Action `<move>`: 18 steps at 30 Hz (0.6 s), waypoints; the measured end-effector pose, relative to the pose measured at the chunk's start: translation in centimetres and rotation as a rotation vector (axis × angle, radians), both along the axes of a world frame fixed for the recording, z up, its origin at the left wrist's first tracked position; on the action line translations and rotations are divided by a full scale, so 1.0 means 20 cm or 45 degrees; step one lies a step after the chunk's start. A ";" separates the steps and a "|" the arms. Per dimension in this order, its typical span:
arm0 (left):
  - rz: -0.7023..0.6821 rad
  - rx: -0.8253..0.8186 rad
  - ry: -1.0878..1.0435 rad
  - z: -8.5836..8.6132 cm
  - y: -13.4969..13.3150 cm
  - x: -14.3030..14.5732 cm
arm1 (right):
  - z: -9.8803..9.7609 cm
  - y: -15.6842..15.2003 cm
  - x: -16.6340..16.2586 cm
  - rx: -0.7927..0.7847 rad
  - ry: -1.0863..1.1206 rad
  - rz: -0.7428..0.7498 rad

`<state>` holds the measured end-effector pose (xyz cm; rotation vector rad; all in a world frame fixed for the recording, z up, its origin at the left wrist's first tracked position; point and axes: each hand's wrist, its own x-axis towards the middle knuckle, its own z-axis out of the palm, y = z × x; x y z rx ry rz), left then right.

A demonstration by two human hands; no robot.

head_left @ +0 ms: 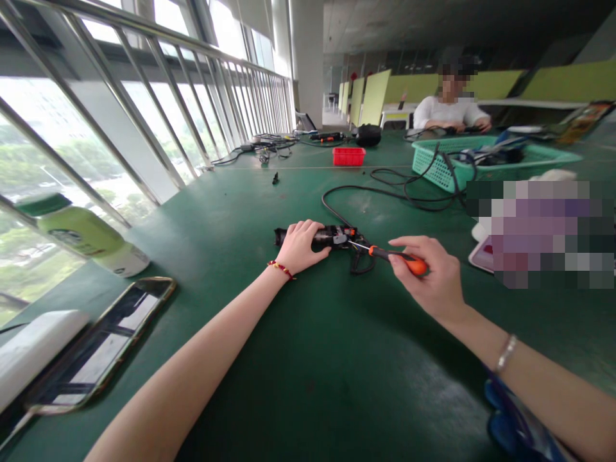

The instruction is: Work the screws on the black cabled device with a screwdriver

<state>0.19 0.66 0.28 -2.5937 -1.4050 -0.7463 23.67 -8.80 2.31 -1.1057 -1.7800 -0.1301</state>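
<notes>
A black, tube-shaped corded device point(321, 236) lies on the green table, its right end opened to show wires and inner parts. Fingers of my left hand point(302, 246) are wrapped over its body. My right hand point(430, 273) grips a screwdriver point(392, 255) by its orange and black handle, with the thumb and fingers round it. The metal shaft points left, and its tip reaches the opened end of the device; whether it sits on a screw is too small to tell. A black loop-shaped part point(360, 262) hangs by that end.
A black cable point(366, 187) runs back toward a teal basket point(443, 173) of tools. Behind stand a red tray point(349, 156) and a small black piece point(275, 178). Left are a bottle point(86, 234) and a phone point(106, 346). A person point(447, 112) sits across the table.
</notes>
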 end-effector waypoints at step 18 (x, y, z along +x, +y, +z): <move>0.007 -0.003 0.012 0.00 0.00 0.00 | 0.01 0.00 0.00 0.028 0.058 0.051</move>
